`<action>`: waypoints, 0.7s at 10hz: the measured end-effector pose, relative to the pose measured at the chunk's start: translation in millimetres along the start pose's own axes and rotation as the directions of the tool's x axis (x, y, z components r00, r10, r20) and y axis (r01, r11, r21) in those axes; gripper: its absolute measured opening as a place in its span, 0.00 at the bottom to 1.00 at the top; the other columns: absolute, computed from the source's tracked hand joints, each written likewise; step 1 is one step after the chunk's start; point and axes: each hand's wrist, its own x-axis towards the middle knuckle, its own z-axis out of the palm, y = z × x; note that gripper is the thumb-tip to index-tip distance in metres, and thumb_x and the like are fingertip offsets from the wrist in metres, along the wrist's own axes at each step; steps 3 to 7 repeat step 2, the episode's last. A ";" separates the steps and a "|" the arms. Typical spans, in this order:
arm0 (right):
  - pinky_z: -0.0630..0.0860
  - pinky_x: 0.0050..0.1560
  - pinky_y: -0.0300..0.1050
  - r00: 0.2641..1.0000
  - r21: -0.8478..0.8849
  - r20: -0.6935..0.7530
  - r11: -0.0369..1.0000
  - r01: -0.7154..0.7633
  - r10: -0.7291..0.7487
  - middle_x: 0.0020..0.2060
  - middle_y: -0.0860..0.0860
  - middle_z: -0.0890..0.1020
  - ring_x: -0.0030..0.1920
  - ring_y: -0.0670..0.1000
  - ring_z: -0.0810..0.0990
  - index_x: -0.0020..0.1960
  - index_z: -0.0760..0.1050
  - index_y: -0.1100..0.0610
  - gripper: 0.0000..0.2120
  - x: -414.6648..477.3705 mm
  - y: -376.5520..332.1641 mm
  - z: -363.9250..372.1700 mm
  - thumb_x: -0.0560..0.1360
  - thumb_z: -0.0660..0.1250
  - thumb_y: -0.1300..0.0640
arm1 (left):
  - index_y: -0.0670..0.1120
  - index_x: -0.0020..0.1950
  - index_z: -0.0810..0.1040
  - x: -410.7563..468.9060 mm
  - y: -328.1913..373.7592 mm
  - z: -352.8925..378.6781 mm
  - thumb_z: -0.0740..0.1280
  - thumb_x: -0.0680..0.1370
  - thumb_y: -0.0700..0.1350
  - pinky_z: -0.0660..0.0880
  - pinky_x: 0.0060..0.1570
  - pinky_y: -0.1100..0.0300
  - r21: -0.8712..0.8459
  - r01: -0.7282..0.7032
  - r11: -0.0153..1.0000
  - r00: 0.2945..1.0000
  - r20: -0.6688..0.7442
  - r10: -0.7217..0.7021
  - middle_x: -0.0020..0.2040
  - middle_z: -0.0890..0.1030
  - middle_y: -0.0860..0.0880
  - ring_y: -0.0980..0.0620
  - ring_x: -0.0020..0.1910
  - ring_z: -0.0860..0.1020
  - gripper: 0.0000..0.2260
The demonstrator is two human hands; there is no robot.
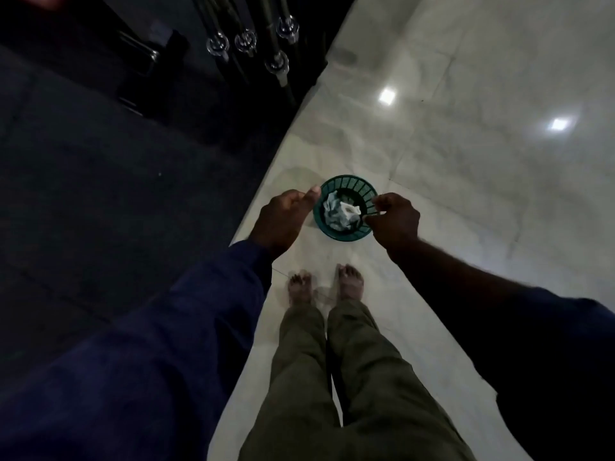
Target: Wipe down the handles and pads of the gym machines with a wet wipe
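1. Head view looks straight down. The green basket shows against the pale marble floor, just ahead of your bare feet, and the crumpled white wipes lie inside it.
2. Your left hand is at the basket's left rim with the thumb stretched toward it. The other fingers are curled under and hidden, so I cannot tell whether it grips the rim or only hangs above it.
3. Your right hand is at the right rim, fingers curled close together as if pinching something thin. The dim picture does not show whether that is the rim, a wipe corner or nothing.
4. My reading is that you are here either to drop a spent wipe or to fetch one. If dropping, let go over the middle so it lands inside, not on the floor.
5. If fetching, pinch one loose corner and lift slowly so the whole bundle does not follow. The basket looks light, so steady its rim with your left hand.
6. The machine bars with chrome ends stand well apart, up on the dark mat. Carry the wipe bunched so it does not drip: polished tile under bare feet would likely be slippery.
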 end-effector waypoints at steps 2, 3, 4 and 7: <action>0.82 0.56 0.49 1.000 0.084 -0.006 0.996 -0.021 0.022 0.51 0.47 0.86 0.51 0.48 0.85 0.55 0.84 0.49 0.20 -16.5 -22.1 -23.7 0.64 0.81 0.58 | 0.50 0.46 0.82 -5.5 20.8 -19.7 0.60 0.69 0.77 0.78 0.58 0.43 0.006 -0.045 0.999 0.999 -0.021 0.045 0.47 0.85 0.46 0.42 0.50 0.82 0.31; 0.82 0.56 0.49 1.000 0.084 -0.006 0.996 -0.021 0.022 0.51 0.47 0.86 0.51 0.48 0.85 0.55 0.84 0.49 0.20 -16.5 -22.1 -23.7 0.64 0.81 0.58 | 0.50 0.46 0.82 -5.5 20.8 -19.7 0.60 0.69 0.77 0.78 0.58 0.43 0.006 -0.045 0.999 0.999 -0.021 0.045 0.47 0.85 0.46 0.42 0.50 0.82 0.31; 0.82 0.56 0.49 1.000 0.084 -0.006 0.996 -0.021 0.022 0.51 0.47 0.86 0.51 0.48 0.85 0.55 0.84 0.49 0.20 -16.5 -22.1 -23.7 0.64 0.81 0.58 | 0.50 0.46 0.82 -5.5 20.8 -19.7 0.60 0.69 0.77 0.78 0.58 0.43 0.006 -0.045 0.999 0.999 -0.021 0.045 0.47 0.85 0.46 0.42 0.50 0.82 0.31; 0.82 0.56 0.49 1.000 0.084 -0.006 0.996 -0.021 0.022 0.51 0.47 0.86 0.51 0.48 0.85 0.55 0.84 0.49 0.20 -16.5 -22.1 -23.7 0.64 0.81 0.58 | 0.50 0.46 0.82 -5.5 20.8 -19.7 0.60 0.69 0.77 0.78 0.58 0.43 0.006 -0.045 0.999 0.999 -0.021 0.045 0.47 0.85 0.46 0.42 0.50 0.82 0.31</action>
